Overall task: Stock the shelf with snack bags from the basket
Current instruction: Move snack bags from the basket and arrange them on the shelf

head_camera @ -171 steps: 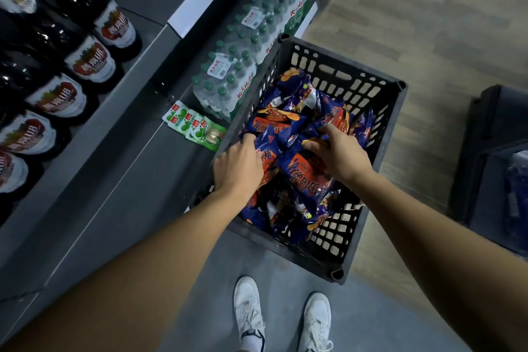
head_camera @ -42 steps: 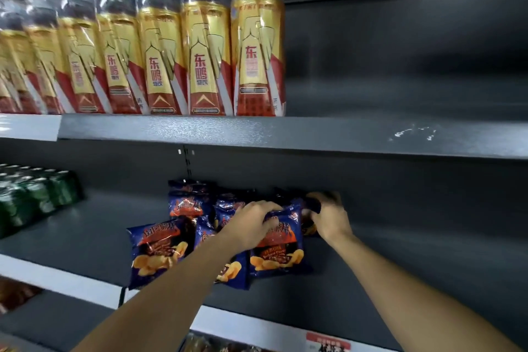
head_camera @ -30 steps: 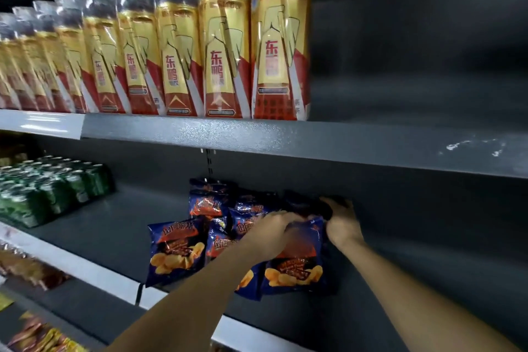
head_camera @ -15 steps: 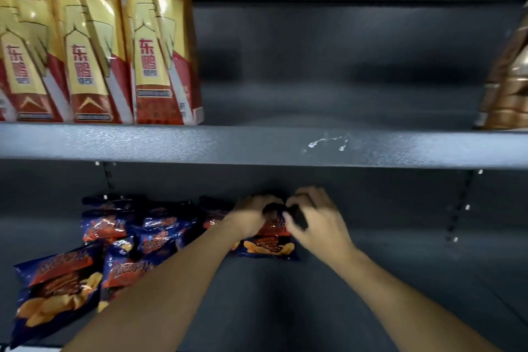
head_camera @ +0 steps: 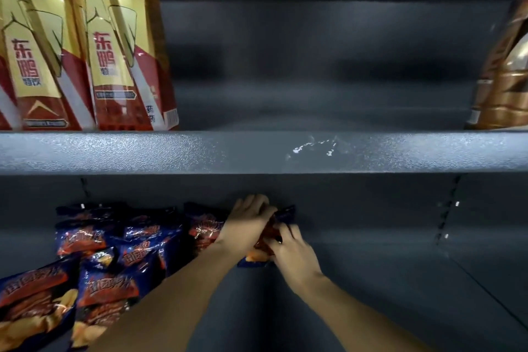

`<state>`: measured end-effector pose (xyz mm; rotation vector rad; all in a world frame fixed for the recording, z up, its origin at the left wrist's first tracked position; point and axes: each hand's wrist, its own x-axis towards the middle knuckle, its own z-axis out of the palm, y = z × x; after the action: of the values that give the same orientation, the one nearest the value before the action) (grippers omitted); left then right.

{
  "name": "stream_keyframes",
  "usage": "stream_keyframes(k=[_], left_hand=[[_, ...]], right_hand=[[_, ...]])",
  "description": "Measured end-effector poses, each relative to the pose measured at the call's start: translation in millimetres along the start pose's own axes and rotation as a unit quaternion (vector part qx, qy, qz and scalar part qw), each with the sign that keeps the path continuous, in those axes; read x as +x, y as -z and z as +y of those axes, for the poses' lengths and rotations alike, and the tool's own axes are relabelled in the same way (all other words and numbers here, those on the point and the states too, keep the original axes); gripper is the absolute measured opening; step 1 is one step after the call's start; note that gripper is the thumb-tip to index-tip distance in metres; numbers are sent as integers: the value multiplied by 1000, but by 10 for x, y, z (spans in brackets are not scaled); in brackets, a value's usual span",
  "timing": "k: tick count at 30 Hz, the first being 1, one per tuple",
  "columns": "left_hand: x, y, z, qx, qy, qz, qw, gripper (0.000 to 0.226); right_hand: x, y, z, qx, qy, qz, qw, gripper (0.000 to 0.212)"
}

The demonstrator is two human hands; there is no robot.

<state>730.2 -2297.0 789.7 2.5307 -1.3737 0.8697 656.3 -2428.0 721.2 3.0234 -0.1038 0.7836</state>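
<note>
Snack bag (head_camera: 281, 216) in hand: 1, dark blue foil with red-orange panel and yellow chips printed at the bottom edge. It stood at the back of the lower shelf (head_camera: 385, 280), right end of the bag row, mostly hidden behind both hands.

Left hand (head_camera: 247, 223) lay over the bag's top-left, fingers bent round its upper edge, gripping. Right hand (head_camera: 294, 251) pinched the bag's lower-right side, fingers curled in close, thumb toward the front. Both hands narrow, closed on the same bag.

Other snack bags (head_camera: 120, 248) on the shelf: at least 6 counted to the left, same blue-and-red glossy foil, crinkled, pillow-shaped. 3 stood along the back, 1 touching the left wrist; 3 more leaned forward nearer the edge, the 2 frontmost showing chip pictures. Some overlap, so the exact count was uncertain.

Lower shelf: dark grey metal, matte, flat. Right of the hands it was bare metal. Slotted upright strip (head_camera: 447, 217) on the back panel at right.

Upper shelf (head_camera: 257, 151): grey metal front lip, pebbled texture, with a small patch of white scuffs (head_camera: 313, 147). On it, at left, 2 tall bottles (head_camera: 114, 51) plainly seen, gold and red labels with Chinese characters, shiny wrap. At far right, 1 bronze-coloured bottle (head_camera: 508, 80), ribbed, partly cut off.
</note>
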Motion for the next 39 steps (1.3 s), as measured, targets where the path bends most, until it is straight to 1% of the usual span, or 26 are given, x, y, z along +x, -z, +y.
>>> stream_keyframes(k=[1, 4, 5, 7, 9, 10, 12, 14, 17, 19, 22, 25, 28, 30, 33, 39], left_hand=[[-96, -9, 21, 21, 3, -8, 1000, 49], [-334, -102, 101, 37, 26, -79, 996, 58], [-396, -160, 127, 43, 30, -84, 995, 59], [-499, -247, 194, 31, 52, -70, 996, 60], [-551, -236, 273, 10, 87, -76, 993, 69], [-568, -231, 306, 1, 98, -87, 991, 75], [-588, -225, 355, 17, 104, -133, 985, 81], [-591, -238, 394, 21, 119, -172, 978, 75], [-586, -187, 465, 32, 140, -177, 974, 59], [-551, -129, 518, 36, 146, -153, 977, 51], [-457, -53, 682, -8, 152, -82, 985, 41], [-277, 16, 1051, -75, 102, -31, 991, 35], [-75, 125, 1682, -142, 48, -12, 989, 34], [16, 222, 2195, -183, 9, -21, 983, 37], [95, 255, 3009, -215, -57, -26, 975, 41], [102, 322, 4737, -271, -186, -47, 943, 33]], right_hand=[[20, -21, -20, 1, -7, -2, 1000, 63], [42, -64, -63, 4, -9, 19, 1000, 59], [35, -74, -68, 5, -7, 24, 1000, 60], [18, -60, -72, 2, -7, 20, 1000, 65], [7, -23, -80, -5, -13, 2, 1000, 69], [-4, -14, -78, -6, -16, -2, 1000, 70], [-38, -8, -59, 5, -16, -11, 1000, 70], [-81, 42, -54, 28, -3, -36, 999, 69], [-151, 167, -39, 64, 32, -57, 996, 67], [-212, 270, -3, 82, 29, -63, 994, 65], [-372, 458, 102, 111, -1, -19, 994, 60], [-651, 701, 332, 108, -74, 38, 991, 50], [-1090, 1047, 649, 72, -171, 78, 979, 44], [-1461, 1271, 898, 33, -233, 79, 969, 44], [-2143, 1622, 1289, -21, -326, 66, 943, 46], [-3744, 2306, 2033, -85, -455, 60, 884, 51]])
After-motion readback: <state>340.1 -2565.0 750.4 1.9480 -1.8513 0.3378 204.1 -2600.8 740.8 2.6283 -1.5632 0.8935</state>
